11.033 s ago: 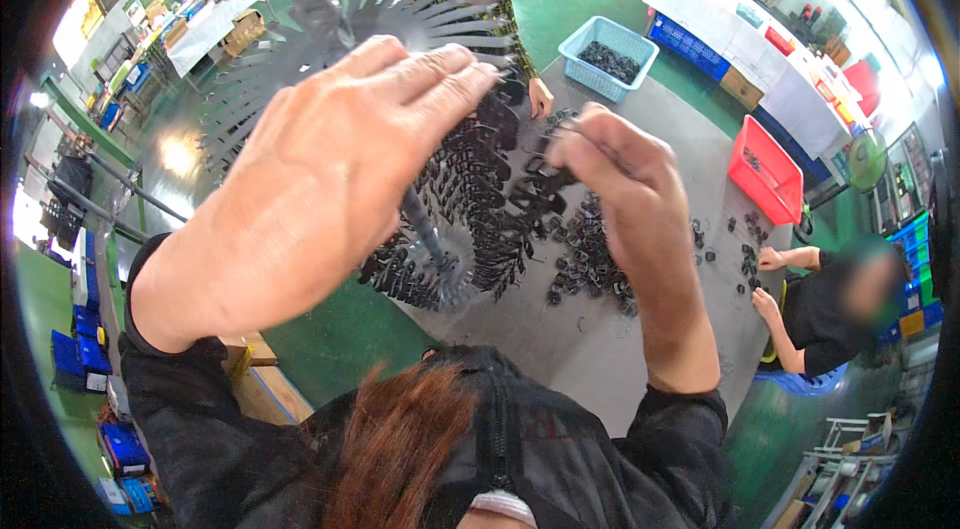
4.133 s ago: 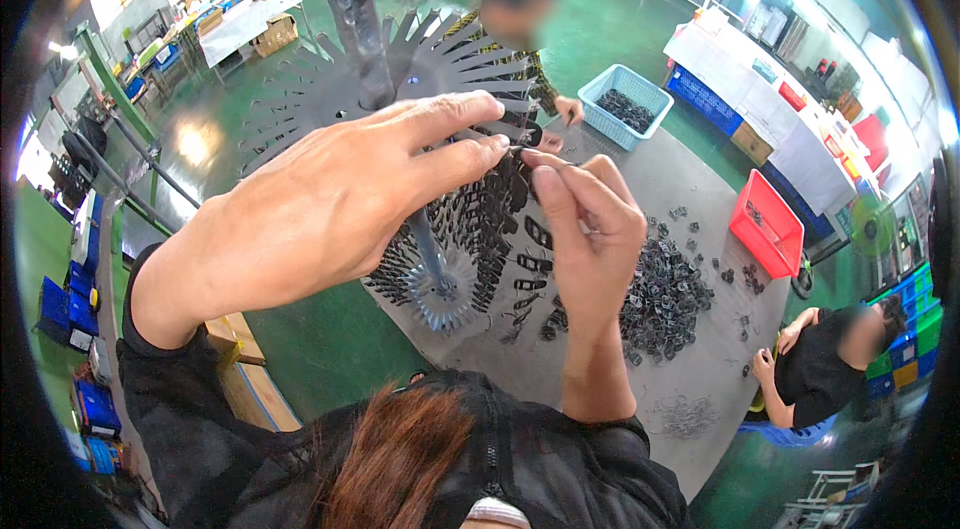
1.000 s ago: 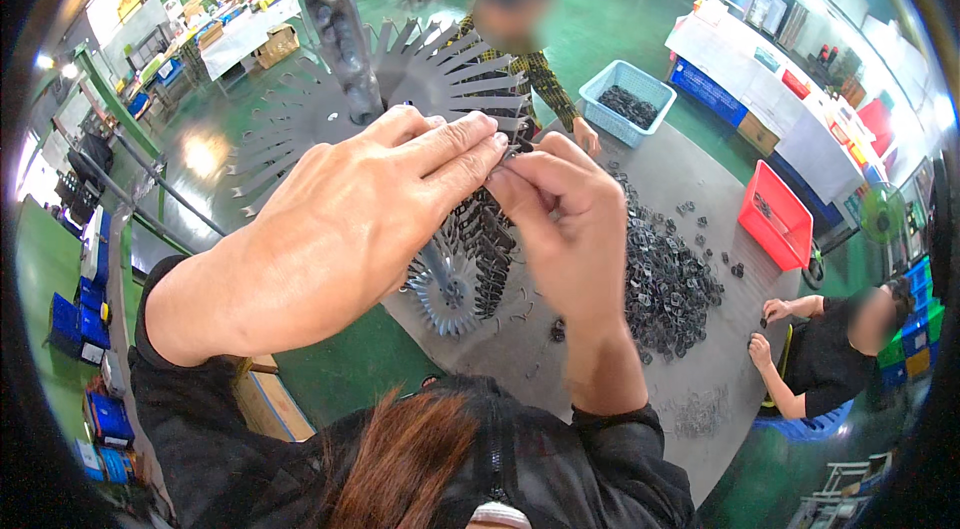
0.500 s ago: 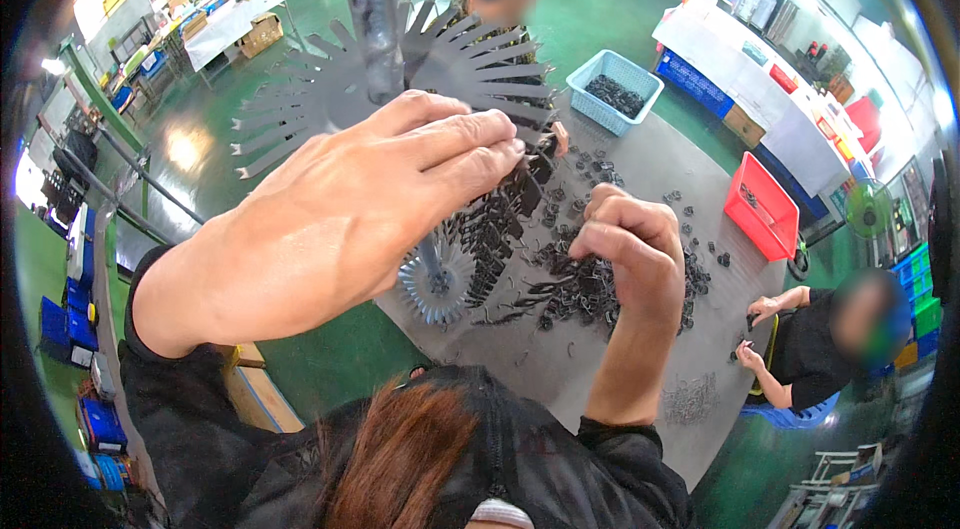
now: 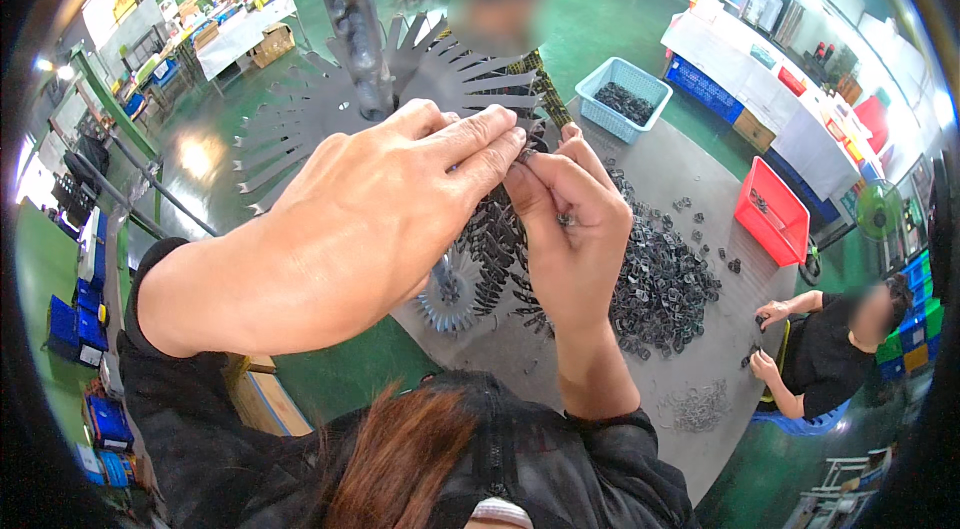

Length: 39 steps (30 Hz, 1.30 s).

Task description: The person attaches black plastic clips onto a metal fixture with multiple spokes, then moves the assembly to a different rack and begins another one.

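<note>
A grey metal disc [image 5: 300, 94] with many notched prongs round its rim stands on a dark metal post [image 5: 350, 19]. My left hand [image 5: 390, 199] lies across the disc's near right edge, fingers together and bent at the tips; its thumb and whatever it grips are hidden. My right hand [image 5: 570, 219] is closed in a pinch at the left fingertips, on a small black piece [image 5: 526, 155] mostly covered by fingers. Under the hands, black pieces [image 5: 490, 259] hang in rows above a lower pronged disc [image 5: 445, 299]. A large heap of small black clip-like parts [image 5: 660, 289] covers the grey table.
A light blue basket [image 5: 625, 97] of black parts and a red tray [image 5: 772, 214] stand along the table's far and right sides. Thin wire-like bits [image 5: 695, 407] lie nearer me. One co-worker [image 5: 830, 339] sits at right, another [image 5: 500, 14] behind the disc.
My right hand has moved left and up from over the heap to meet my left fingertips. The left hand stays at the disc's edge. The view has shifted slightly.
</note>
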{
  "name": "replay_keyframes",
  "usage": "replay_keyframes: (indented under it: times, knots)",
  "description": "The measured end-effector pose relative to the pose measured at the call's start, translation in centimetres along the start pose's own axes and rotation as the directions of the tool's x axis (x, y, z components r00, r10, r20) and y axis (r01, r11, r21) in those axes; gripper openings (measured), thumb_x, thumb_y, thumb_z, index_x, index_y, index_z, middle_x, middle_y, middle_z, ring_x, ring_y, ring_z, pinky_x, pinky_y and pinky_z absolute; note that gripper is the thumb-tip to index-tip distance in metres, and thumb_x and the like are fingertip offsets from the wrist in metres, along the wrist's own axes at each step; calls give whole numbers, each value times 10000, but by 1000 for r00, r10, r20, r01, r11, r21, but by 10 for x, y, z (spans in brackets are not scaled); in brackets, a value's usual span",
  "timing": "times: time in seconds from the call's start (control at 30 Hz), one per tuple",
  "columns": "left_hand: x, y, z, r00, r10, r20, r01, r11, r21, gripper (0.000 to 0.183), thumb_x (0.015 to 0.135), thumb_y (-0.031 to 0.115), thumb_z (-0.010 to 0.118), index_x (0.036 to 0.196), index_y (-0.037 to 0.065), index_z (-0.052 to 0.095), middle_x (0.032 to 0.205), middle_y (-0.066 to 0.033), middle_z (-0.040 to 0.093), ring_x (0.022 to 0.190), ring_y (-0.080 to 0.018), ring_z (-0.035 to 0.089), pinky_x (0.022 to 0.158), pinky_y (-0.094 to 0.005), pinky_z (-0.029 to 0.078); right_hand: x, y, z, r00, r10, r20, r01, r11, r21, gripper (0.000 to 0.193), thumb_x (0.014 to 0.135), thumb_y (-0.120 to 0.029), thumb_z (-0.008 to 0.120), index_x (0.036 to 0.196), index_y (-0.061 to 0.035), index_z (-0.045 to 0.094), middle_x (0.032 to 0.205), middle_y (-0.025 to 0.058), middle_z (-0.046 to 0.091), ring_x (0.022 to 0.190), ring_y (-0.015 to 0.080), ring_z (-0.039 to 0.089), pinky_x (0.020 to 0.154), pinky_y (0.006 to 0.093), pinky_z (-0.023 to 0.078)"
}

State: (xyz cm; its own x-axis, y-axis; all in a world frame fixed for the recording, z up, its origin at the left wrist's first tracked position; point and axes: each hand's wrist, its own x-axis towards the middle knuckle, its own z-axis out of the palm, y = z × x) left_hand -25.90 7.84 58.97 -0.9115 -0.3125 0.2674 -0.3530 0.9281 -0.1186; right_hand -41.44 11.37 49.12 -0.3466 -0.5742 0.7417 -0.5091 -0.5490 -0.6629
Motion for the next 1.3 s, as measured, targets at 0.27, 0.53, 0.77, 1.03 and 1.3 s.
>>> replay_keyframes:
  times: [0.27,0.53,0.77,1.03,1.3]
  knots:
    - [-6,-21,6,997,-2,-81,5,999,38,596,700,-111,546,1279,23,502,1273,-153,534,1076,-346,552,896,-409,480,17,33,-55,857,185,481,-397,833,386,68,765,-19,655,737,34,687,663,-13,522,630,71,437,621,214,301]
    - [-8,-25,3,996,41,-77,-53,987,-153,670,651,-156,511,1293,29,452,1301,-151,506,1137,-368,523,911,-411,466,1,15,3,992,115,-44,-109,986,126,108,829,-11,655,916,19,714,679,-50,431,606,26,382,518,191,268]
    - [-2,-17,5,993,20,-113,-30,996,-86,660,678,-128,543,1313,30,454,1294,-163,512,1082,-360,537,898,-414,465,8,13,10,1000,21,17,-22,998,62,97,772,-34,696,867,-24,706,610,29,483,519,106,452,488,264,332]
    - [-4,-18,9,994,-16,-111,17,1000,6,581,691,-136,525,1253,11,527,1234,-165,560,1034,-344,556,884,-412,469,17,13,-4,973,93,211,-122,984,130,92,753,-50,726,795,11,672,635,-4,441,578,62,397,530,242,309]
    - [6,-22,13,995,16,-101,-20,999,-38,558,703,-153,477,1234,7,542,1230,-169,576,1086,-340,563,939,-390,448,15,31,-30,931,224,289,-326,867,377,116,780,-28,649,712,53,600,664,1,492,651,83,414,600,236,348]
